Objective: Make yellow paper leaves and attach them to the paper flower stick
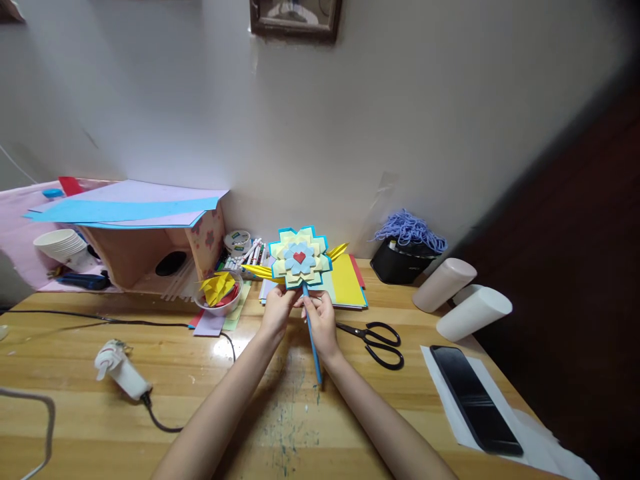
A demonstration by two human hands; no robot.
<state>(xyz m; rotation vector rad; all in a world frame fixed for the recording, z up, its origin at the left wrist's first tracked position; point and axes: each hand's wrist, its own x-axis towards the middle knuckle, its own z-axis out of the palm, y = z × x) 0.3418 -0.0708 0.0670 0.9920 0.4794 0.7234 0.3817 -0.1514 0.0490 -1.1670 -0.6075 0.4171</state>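
A layered paper flower [300, 257] in blue and pale yellow, with a small red heart at its centre, is held up over the table. Its blue stem [313, 343] slants down toward me, and yellow pleated paper leaves [260, 271] stick out at both sides. My right hand [319, 320] is closed around the stem just under the bloom. At the flower's lower left edge, my left hand [278, 308] pinches it, with the fingertips partly hidden behind the paper. Black-handled scissors [383, 340] lie right of my right hand.
Coloured paper sheets [350, 283] lie behind the flower. On the left are a bowl of yellow paper pieces [220, 293], a corded white glue gun [123, 373] and a paper-topped box [135, 253]. To the right are white rolls [474, 312], a phone [475, 400] and purple yarn [410, 230].
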